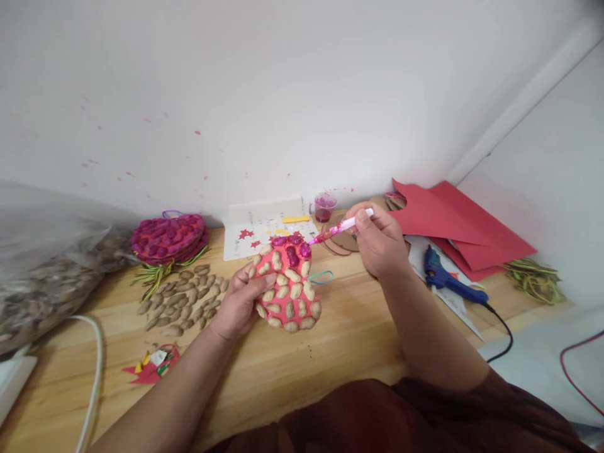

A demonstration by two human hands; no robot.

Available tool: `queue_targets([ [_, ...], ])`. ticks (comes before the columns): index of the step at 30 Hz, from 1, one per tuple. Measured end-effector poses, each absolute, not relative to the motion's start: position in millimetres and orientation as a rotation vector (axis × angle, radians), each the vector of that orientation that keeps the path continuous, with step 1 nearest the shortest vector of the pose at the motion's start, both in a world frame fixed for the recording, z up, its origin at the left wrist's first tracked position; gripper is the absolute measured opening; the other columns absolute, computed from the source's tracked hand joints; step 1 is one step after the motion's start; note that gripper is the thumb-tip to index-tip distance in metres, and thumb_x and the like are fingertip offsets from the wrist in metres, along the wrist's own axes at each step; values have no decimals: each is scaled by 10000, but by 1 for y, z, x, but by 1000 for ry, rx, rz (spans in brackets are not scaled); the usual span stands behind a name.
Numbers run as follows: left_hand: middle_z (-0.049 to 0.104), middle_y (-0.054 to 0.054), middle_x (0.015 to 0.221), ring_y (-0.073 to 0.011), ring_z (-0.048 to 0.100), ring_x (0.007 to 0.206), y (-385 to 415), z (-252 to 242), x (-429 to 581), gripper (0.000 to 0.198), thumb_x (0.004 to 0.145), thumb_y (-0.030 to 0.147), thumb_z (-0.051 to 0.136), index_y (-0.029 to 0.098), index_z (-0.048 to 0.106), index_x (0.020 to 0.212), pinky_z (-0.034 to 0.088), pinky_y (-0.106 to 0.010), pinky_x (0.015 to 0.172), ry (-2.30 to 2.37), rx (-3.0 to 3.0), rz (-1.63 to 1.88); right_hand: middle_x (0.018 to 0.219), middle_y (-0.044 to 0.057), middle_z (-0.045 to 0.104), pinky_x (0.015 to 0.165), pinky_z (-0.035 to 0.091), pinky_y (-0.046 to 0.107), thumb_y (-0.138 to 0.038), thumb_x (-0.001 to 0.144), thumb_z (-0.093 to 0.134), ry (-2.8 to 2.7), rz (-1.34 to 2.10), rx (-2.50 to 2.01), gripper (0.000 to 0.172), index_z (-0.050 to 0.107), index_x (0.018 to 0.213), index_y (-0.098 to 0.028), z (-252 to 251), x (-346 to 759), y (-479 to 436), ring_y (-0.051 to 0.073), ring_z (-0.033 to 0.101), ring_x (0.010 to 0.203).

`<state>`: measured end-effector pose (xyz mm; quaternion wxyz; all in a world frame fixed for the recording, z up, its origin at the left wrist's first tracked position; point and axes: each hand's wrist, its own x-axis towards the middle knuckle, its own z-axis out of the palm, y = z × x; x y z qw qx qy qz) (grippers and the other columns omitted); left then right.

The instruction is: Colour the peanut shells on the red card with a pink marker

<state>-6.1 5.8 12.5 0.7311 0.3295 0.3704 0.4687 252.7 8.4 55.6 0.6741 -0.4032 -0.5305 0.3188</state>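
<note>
My left hand (pixel 240 302) grips the left edge of a red gourd-shaped card (pixel 289 284) covered with peanut shells, holding it tilted above the wooden table (pixel 340 340). A few shells at the card's top are painted magenta. My right hand (pixel 377 242) pinches a white-handled paintbrush (pixel 340 228), and its paint-covered tip touches the painted shells at the card's upper right. A green loop (pixel 321 277) hangs from the card's right side.
A small cup of magenta paint (pixel 324 207) stands by the wall. A stack of painted shell pieces (pixel 168 238) and loose peanut shells (pixel 184 303) lie at left. A blue glue gun (pixel 448 281), red paper sheets (pixel 453 229) and a bag of shells (pixel 42 277) flank the work area.
</note>
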Motion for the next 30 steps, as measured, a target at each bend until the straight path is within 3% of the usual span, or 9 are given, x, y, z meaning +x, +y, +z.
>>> queue_targets([
  [4, 797, -37, 717, -175, 708, 542, 7, 16, -6, 401, 558, 286, 982, 151, 772, 873, 603, -270, 577, 798, 703, 1034, 740, -27, 574, 645, 398, 280, -598, 913, 738, -1195, 744, -930, 366, 709, 863, -237, 56, 252, 8, 126, 475, 683],
  [8, 796, -57, 721, -180, 710, 548, 8, 16, -5, 432, 554, 308, 995, 135, 778, 884, 602, -273, 574, 797, 687, 987, 716, -35, 574, 700, 451, 282, -630, 889, 743, -1146, 705, -936, 399, 704, 876, -233, 53, 253, 12, 124, 522, 692],
  [12, 787, -51, 705, -167, 702, 551, 12, 10, -1, 419, 575, 324, 1014, 138, 778, 867, 598, -262, 582, 813, 663, 994, 694, -44, 594, 684, 454, 269, -634, 877, 725, -1051, 478, -1076, 411, 702, 898, -224, 51, 264, 24, 119, 532, 665],
  [18, 768, -38, 659, -152, 679, 519, 15, 6, 2, 422, 591, 382, 1032, 142, 763, 809, 536, -226, 514, 823, 734, 1001, 764, -24, 649, 699, 434, 284, -499, 939, 604, -1156, 96, -1369, 302, 689, 928, -210, 58, 287, 61, 138, 554, 687],
  [23, 811, -77, 750, -198, 730, 579, 14, 5, 0, 439, 614, 387, 1028, 141, 772, 872, 575, -278, 575, 817, 768, 993, 854, 42, 751, 779, 448, 316, -443, 978, 529, -1369, -64, -1781, 304, 715, 932, -208, 69, 282, 95, 197, 632, 796],
  [30, 831, -84, 834, -219, 775, 702, 15, 0, 2, 445, 635, 370, 1024, 147, 777, 929, 635, -323, 716, 763, 766, 1034, 950, 115, 796, 836, 428, 366, -411, 939, 616, -1504, -61, -2025, 254, 762, 864, -216, 60, 271, 120, 280, 637, 953],
])
